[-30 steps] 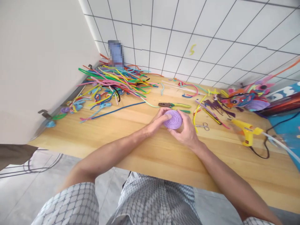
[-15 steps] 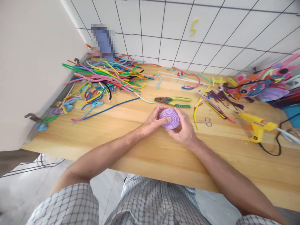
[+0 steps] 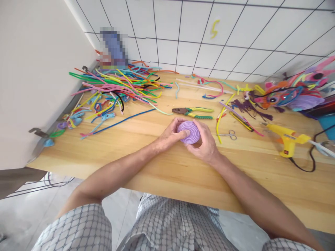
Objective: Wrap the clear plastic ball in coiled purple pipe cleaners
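Head view: holds a purple coiled disc between left hand and right hand, just on the near side of the pliers and apart from them. Lies directly between the two palms, with neither hand nearer and both touching. Has a round outline, hence no long axis to line up; turns the spiral face upward, toward the camera. Rests the left thumb on that face near the centre, with left fingers curled about the rim. Cups the other side with the right hand, forefinger at the far edge, thumb at the near edge, leaving a small gap inside the curve. Has both hands narrow about the disc, not spread. Cannot tell from this angle about contact with the table.

Offers little to read. Beyond the pliers, on the tiled wall, bears a bent yellow strip shaped like an S or a 5. Well to the right of the pliers, shows a yellow glue gun without legible lettering. Nearer than that, still right of the pliers, shows scissors and a yellow-and-black cutter, likewise without readable brands. Left of and beyond the pliers, shows a pixelated shape above the pile of pipe cleaners, unreadable.
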### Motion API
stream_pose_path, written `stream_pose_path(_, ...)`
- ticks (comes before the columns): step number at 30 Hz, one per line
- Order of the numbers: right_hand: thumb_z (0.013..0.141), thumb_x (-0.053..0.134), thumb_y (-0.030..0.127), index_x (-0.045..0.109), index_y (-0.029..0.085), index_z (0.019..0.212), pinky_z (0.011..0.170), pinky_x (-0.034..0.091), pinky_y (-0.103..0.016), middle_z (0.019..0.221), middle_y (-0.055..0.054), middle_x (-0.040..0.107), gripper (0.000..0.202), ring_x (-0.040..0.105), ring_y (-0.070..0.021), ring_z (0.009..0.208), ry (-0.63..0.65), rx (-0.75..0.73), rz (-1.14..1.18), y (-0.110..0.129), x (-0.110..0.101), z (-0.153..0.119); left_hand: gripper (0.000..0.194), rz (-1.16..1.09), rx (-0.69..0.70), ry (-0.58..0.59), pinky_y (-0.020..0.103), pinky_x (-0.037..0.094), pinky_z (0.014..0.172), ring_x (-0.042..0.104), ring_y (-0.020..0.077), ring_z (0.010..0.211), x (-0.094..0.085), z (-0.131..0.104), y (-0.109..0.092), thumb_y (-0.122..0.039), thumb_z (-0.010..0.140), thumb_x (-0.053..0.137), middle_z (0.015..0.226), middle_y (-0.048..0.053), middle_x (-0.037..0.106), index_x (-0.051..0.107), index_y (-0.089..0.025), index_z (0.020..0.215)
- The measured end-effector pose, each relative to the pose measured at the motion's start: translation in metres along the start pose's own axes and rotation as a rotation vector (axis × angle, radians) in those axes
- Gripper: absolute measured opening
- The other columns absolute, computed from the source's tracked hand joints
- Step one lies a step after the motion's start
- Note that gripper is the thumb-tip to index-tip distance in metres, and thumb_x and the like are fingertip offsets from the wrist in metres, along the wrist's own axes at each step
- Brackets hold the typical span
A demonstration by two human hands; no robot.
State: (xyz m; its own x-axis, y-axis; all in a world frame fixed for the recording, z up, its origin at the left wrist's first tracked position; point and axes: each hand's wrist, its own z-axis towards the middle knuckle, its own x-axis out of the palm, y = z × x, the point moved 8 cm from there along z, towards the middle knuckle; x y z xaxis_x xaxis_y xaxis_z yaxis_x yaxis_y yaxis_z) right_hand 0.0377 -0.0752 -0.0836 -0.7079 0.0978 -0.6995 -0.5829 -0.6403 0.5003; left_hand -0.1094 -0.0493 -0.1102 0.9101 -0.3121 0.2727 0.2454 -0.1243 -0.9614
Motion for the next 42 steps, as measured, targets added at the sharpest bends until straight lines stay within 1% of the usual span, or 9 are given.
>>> stream_pose_path(6,0.087,0.076,0.037,0.032,0.024,0.168,0.116,0.055,-0.068,0.153,-0.020,0.063,0.093,0.062,-0.0423,0.140,-0.013,0.002,-0.002,0.002,-0.002,0.003,0.053,-0.050,-0.004,0.010,0.041,0.054,0.102,0.066,0.0257,0.119,-0.001,-0.001,0.001,-0.059,0.088,0.077,0.127,0.007,0.071,0.062,-0.023,0.125)
stream_pose_path(12,0.089,0.074,0.033,0.034,0.021,0.168,0.115,0.057,-0.063,0.152,-0.020,0.063,0.089,0.064,-0.0400,0.139,-0.059,-0.043,0.044,0.007,-0.007,0.002,0.069,0.039,0.024,0.013,0.042,0.055,0.104,0.067,0.0268,0.119,0.000,0.002,-0.002,-0.059,0.077,0.091,0.127,0.010,0.072,0.058,-0.022,0.125)
stream_pose_path(16,0.088,0.075,0.036,0.030,0.022,0.169,0.113,0.058,-0.064,0.154,-0.021,0.062,0.094,0.064,-0.0417,0.138,-0.045,-0.008,0.014,0.004,-0.006,0.001,0.070,0.068,0.041,0.006,0.042,0.056,0.104,0.068,0.0271,0.119,0.001,0.000,-0.006,-0.065,0.079,0.088,0.127,0.011,0.071,0.058,-0.021,0.125)
stream_pose_path(18,0.087,0.076,0.035,0.030,0.024,0.168,0.112,0.059,-0.064,0.152,-0.020,0.063,0.094,0.065,-0.0416,0.137,-0.066,-0.022,0.001,0.007,-0.007,0.001,0.071,0.113,0.055,-0.002,0.043,0.055,0.106,0.067,0.0281,0.121,0.002,-0.002,-0.009,-0.067,0.081,0.085,0.130,0.013,0.071,0.059,-0.021,0.128)
stream_pose_path(22,0.086,0.075,0.027,0.031,0.027,0.167,0.111,0.059,-0.065,0.149,-0.019,0.063,0.092,0.065,-0.0407,0.135,-0.118,-0.072,-0.065,0.014,-0.008,0.001,0.081,0.262,0.113,-0.063,0.046,0.054,0.110,0.066,0.0304,0.125,0.003,-0.006,-0.015,-0.061,0.074,0.092,0.136,0.014,0.067,0.057,-0.019,0.134)
stream_pose_path(27,0.086,0.076,0.025,0.032,0.026,0.168,0.110,0.059,-0.066,0.148,-0.019,0.063,0.092,0.065,-0.0408,0.133,-0.114,-0.093,-0.066,0.014,-0.004,0.000,0.079,0.392,0.131,-0.095,0.047,0.055,0.110,0.067,0.0303,0.121,0.003,-0.008,-0.018,-0.056,0.074,0.091,0.131,0.014,0.069,0.057,-0.016,0.133)
stream_pose_path(33,0.088,0.078,0.032,0.032,0.025,0.169,0.111,0.059,-0.065,0.150,-0.019,0.064,0.093,0.065,-0.0407,0.135,-0.095,-0.063,0.007,0.010,-0.005,0.001,0.064,0.280,0.113,-0.024,0.047,0.051,0.116,0.065,0.0291,0.129,0.002,-0.008,-0.017,-0.067,0.096,0.068,0.137,0.012,0.070,0.060,-0.020,0.138)
stream_pose_path(38,0.089,0.079,0.031,0.036,0.026,0.168,0.112,0.059,-0.062,0.150,-0.018,0.066,0.091,0.067,-0.0387,0.135,-0.078,-0.058,0.062,0.009,-0.004,0.002,0.061,0.268,0.118,-0.039,0.044,0.051,0.115,0.066,0.0275,0.126,0.000,-0.005,-0.010,-0.063,0.095,0.073,0.136,0.011,0.071,0.063,-0.020,0.137)
stream_pose_path(42,0.087,0.081,0.034,0.036,0.027,0.168,0.112,0.059,-0.064,0.150,-0.017,0.065,0.093,0.066,-0.0396,0.135,-0.052,-0.050,0.079,0.009,-0.004,0.003,0.059,0.282,0.150,-0.056,0.046,0.050,0.117,0.065,0.0278,0.130,-0.002,-0.010,-0.014,-0.069,0.106,0.050,0.138,0.012,0.070,0.065,-0.021,0.136)
